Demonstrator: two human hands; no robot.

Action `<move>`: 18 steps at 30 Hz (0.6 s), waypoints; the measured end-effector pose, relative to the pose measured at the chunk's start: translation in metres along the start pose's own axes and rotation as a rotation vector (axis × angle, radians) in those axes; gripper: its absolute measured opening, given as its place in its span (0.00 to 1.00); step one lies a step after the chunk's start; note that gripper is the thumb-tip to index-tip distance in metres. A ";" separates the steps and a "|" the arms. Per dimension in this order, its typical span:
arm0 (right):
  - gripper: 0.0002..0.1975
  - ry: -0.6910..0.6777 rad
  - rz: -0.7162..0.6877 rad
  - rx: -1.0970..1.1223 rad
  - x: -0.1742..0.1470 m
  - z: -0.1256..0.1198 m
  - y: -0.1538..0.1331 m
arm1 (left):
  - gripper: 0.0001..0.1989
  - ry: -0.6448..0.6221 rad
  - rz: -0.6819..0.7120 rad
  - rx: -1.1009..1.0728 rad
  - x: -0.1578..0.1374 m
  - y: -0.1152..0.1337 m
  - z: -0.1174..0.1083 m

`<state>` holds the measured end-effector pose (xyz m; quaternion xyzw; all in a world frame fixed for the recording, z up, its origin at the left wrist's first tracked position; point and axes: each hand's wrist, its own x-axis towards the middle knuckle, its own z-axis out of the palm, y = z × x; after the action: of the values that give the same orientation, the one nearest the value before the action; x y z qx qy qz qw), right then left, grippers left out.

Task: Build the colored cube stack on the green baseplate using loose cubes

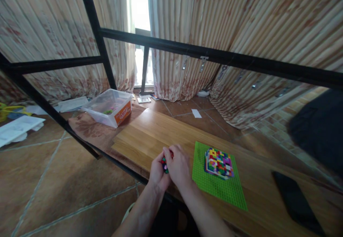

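Several small coloured toy bricks lie in the cupped palm of my left hand, its fingers curled round them. My right hand is closed over the same bricks from the right, fingertips bent down into the palm; whether it pinches one is hidden. Both hands meet above the near edge of the wooden board. To their right lies a green baseplate, apart from the hands. On it stands a low block built of multicoloured bricks.
A clear plastic box with an orange label and a few bricks stands at the back left on a brown cloth. A dark flat phone-like object lies at the right. Black metal frame bars cross in front of the curtains.
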<state>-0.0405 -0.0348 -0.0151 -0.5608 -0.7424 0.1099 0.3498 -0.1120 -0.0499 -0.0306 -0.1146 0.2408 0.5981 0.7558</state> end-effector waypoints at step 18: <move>0.17 0.715 0.524 0.342 -0.040 -0.118 0.166 | 0.13 0.014 -0.161 0.039 -0.019 0.016 0.002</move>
<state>0.1659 -0.0407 -0.0364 -0.6661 -0.3803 0.1150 0.6312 -0.1298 -0.0608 -0.0179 -0.1228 0.2477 0.5299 0.8018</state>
